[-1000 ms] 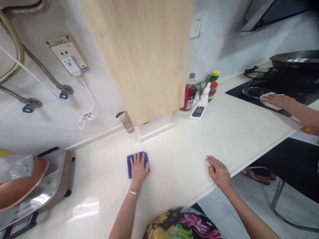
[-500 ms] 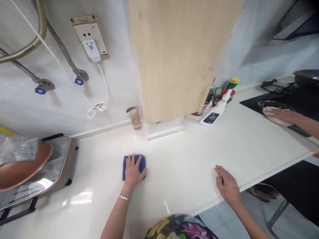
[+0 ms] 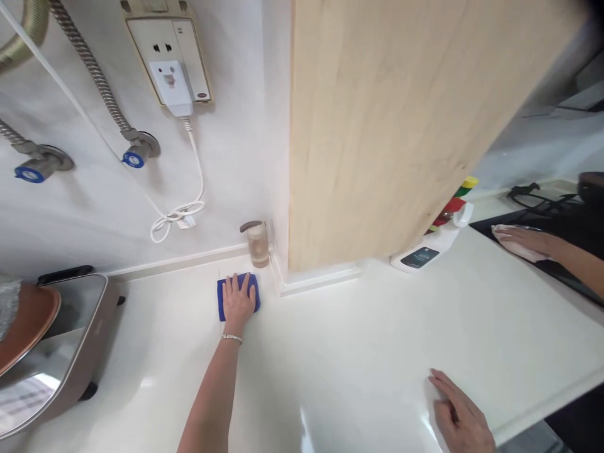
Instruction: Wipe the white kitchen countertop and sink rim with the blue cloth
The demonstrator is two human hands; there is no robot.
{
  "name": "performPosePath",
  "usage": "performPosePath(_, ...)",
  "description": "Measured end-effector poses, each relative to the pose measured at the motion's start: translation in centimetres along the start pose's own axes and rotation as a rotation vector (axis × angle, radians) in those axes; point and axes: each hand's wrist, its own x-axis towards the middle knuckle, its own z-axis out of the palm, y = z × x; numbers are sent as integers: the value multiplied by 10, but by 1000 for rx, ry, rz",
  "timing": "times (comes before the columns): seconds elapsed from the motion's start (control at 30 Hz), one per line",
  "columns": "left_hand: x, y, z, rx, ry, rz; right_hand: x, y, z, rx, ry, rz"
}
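Observation:
My left hand [image 3: 239, 299] lies flat with fingers spread on a folded blue cloth [image 3: 220, 302], pressing it to the white countertop [image 3: 340, 352]. A bracelet circles that wrist. Just beyond the cloth, near the wall corner, stands a small clear bottle [image 3: 258, 245] with a brown top and pale contents. My right hand [image 3: 460, 412] rests by the counter's front edge at the lower right. Its fingers are loosely extended, the thumb is apart from them, and nothing shows in it.
A wooden cabinet panel [image 3: 377, 138] partly hides a white spray bottle [image 3: 419, 251]. Another person's hand [image 3: 528, 239] presses a pale cloth at the black stove. An electric cooker [image 3: 89, 352] with a copper-coloured pan stands left. Plug [image 3: 172, 88] and valves [image 3: 136, 153] line the wall.
My left hand and the blue cloth have slid farther back toward the wall. The view has shifted closer, and my right hand now sits lower in it. The other person's hand has moved at the stove.

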Motion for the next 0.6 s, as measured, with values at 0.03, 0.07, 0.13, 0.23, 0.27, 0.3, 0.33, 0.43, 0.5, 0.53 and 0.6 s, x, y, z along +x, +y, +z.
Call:
performPosePath(0.03,11,0,4,-4,8,-19,0,0,-1,7,-18,13)
performPosePath(0.07,22,-1,7,-8,16,-38,0,-1,-2,14,-35,27)
performPosePath(0.13,41,-1,14,-10,27,-73,1,-4,-5,19,-52,56)
performPosePath(0.23,63,-2,21,0,29,-105,3,-9,-8,13,-55,88)
performPosePath(0.27,68,-2,22,2,25,-111,3,-10,-8,14,-58,92)
performPosePath(0.3,72,-2,23,4,20,-116,3,-10,-9,16,-59,93)
performPosePath(0.33,75,-2,24,4,14,-120,4,-10,-9,20,-60,91)
performPosePath(0.43,76,-4,22,-3,-17,-120,4,-7,-8,28,-51,70)
performPosePath(0.5,73,-8,19,-13,-59,-106,3,-4,-7,32,-36,47)
performPosePath(0.53,71,-11,16,-17,-81,-99,3,-3,-6,32,-29,35)
performPosePath(0.6,64,-19,10,-16,-114,-96,3,-2,-6,35,-18,13)
